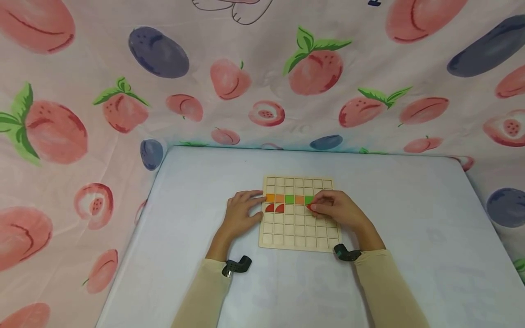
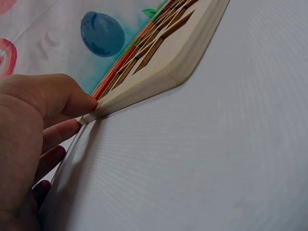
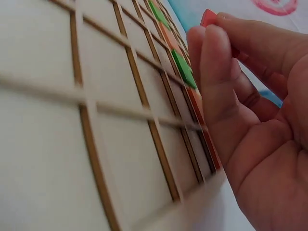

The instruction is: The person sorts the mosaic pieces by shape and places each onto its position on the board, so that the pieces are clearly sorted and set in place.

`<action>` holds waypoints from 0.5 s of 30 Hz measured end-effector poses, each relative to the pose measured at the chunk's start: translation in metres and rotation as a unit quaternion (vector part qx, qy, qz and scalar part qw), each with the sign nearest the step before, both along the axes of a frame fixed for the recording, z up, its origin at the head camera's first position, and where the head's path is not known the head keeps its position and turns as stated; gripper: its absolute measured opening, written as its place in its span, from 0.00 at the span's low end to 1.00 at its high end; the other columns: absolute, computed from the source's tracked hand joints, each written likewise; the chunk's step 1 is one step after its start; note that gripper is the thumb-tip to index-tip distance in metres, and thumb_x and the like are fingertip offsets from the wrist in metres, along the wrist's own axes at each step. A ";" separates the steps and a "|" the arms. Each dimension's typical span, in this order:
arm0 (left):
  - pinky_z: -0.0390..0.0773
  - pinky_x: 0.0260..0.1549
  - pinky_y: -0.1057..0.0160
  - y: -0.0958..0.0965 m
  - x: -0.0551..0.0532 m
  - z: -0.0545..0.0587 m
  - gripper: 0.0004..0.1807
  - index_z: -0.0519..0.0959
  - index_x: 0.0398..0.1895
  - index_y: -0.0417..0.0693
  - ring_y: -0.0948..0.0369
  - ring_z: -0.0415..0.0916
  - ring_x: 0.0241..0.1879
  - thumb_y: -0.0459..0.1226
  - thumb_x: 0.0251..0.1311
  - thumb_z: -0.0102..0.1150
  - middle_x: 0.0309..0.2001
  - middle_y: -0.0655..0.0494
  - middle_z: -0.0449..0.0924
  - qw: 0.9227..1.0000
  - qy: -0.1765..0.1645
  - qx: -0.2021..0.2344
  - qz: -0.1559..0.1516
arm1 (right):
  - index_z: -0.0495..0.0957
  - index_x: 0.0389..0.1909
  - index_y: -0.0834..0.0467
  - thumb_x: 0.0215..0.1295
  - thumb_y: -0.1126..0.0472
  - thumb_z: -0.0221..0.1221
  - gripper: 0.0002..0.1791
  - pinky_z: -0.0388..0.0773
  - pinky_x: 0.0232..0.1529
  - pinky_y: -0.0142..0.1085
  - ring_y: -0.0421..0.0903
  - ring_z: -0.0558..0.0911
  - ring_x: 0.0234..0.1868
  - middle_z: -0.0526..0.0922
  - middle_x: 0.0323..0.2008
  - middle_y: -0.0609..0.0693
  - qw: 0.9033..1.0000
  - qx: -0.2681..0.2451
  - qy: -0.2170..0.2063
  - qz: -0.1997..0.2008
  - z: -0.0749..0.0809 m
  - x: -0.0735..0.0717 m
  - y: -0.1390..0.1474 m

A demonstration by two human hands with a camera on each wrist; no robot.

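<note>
A pale wooden grid board [image 1: 294, 230] lies flat on the white table. My left hand [image 1: 241, 213] is at its left side, thumb and fingertips touching the edge. In the left wrist view the thumb [image 2: 72, 98] meets the board's rim. My right hand [image 1: 338, 208] is over the board's right half and pinches a small red piece [image 3: 209, 18] between thumb and fingers. One row of the grid holds orange tiles and green tiles, such as this green tile [image 1: 289, 199]. Just below, at the left, sit two red quarter-circle pieces [image 1: 280, 208].
The white tabletop [image 1: 418, 205] extends around the board. Behind it and to the sides hangs a fruit-printed cloth [image 1: 266, 54]. Each wrist carries a black camera; the right one [image 1: 346, 253] is close to the board's lower right corner.
</note>
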State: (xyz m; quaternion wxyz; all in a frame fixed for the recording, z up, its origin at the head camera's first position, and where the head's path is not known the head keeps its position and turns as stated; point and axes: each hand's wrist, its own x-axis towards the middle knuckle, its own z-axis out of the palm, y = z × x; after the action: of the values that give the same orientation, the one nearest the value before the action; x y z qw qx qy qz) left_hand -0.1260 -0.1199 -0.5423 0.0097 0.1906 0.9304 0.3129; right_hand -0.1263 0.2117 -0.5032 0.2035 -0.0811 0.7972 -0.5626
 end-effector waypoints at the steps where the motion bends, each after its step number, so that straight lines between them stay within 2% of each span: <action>1: 0.63 0.61 0.46 0.000 0.000 0.000 0.25 0.82 0.63 0.58 0.55 0.66 0.68 0.43 0.59 0.62 0.68 0.62 0.75 1.000 0.001 0.001 -0.001 | 0.84 0.44 0.60 0.66 0.57 0.67 0.12 0.84 0.40 0.34 0.48 0.86 0.36 0.88 0.40 0.59 1.000 0.005 0.007 0.002 0.001 -0.001 -0.003; 5: 0.63 0.61 0.46 0.000 0.000 0.000 0.25 0.82 0.63 0.58 0.55 0.66 0.68 0.43 0.59 0.62 0.68 0.62 0.75 1.000 0.001 0.000 -0.001 | 0.84 0.43 0.58 0.65 0.57 0.68 0.11 0.82 0.41 0.32 0.46 0.84 0.37 0.86 0.39 0.55 0.999 0.024 0.024 0.004 0.003 -0.003 -0.015; 8: 0.63 0.61 0.46 -0.001 0.000 0.000 0.26 0.82 0.63 0.59 0.54 0.65 0.68 0.43 0.59 0.62 0.69 0.62 0.75 1.000 -0.002 -0.001 0.001 | 0.84 0.45 0.60 0.66 0.59 0.68 0.11 0.84 0.42 0.35 0.48 0.86 0.37 0.86 0.39 0.56 1.000 0.006 0.014 0.009 0.004 -0.004 -0.024; 11: 0.63 0.61 0.46 -0.001 0.000 0.000 0.26 0.82 0.63 0.59 0.54 0.65 0.68 0.43 0.59 0.62 0.69 0.62 0.75 1.000 -0.003 -0.002 0.000 | 0.85 0.44 0.57 0.66 0.58 0.68 0.10 0.85 0.44 0.36 0.48 0.87 0.39 0.86 0.40 0.54 1.000 0.009 0.007 0.010 0.003 -0.005 -0.033; 15: 0.63 0.61 0.46 -0.001 0.000 0.000 0.26 0.81 0.63 0.59 0.55 0.65 0.68 0.43 0.60 0.62 0.69 0.62 0.74 1.000 -0.004 -0.003 -0.003 | 0.87 0.43 0.53 0.67 0.57 0.67 0.07 0.82 0.46 0.33 0.44 0.85 0.41 0.87 0.43 0.50 0.999 0.031 0.022 0.010 0.000 -0.007 -0.043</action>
State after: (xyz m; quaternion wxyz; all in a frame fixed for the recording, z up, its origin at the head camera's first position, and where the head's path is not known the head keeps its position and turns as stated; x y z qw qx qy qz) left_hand -0.1265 -0.1209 -0.5422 0.0146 0.1925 0.9306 0.3110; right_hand -0.1329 0.1691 -0.5031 0.1935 -0.0950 0.8176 -0.5340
